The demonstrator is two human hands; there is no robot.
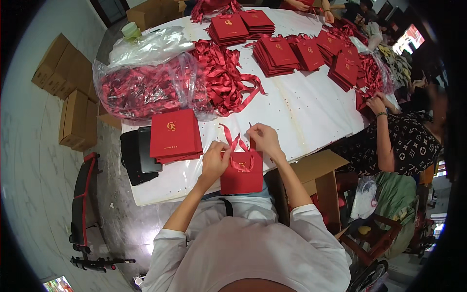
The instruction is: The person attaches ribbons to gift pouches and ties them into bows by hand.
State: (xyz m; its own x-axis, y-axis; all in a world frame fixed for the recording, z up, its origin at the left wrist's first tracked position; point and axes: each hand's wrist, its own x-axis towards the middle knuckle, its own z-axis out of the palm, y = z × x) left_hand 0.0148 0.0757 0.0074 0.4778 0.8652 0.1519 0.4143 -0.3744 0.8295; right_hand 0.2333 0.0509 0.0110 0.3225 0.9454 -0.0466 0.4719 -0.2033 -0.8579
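Observation:
A small red paper gift bag (241,180) with a gold emblem is at the near table edge, close to my body. A red satin ribbon (234,142) loops over its front and rises from its top edge. My left hand (214,161) is closed at the bag's upper left corner, thumb and fingers pinching its edge. With fingertips pinched together, my right hand (265,140) grips the ribbon just above the bag's upper right corner. Left of my hands lies a stack of flat red bags (176,134), partly over a black tablet-like object (146,151).
A transparent plastic sack of red ribbons (151,90) and a loose ribbon heap (226,78) lie beyond the stack. More bag stacks (275,54) stand farther back. At right, a co-worker (394,138) handles a red bag. An open cardboard box (318,182) sits by my right arm.

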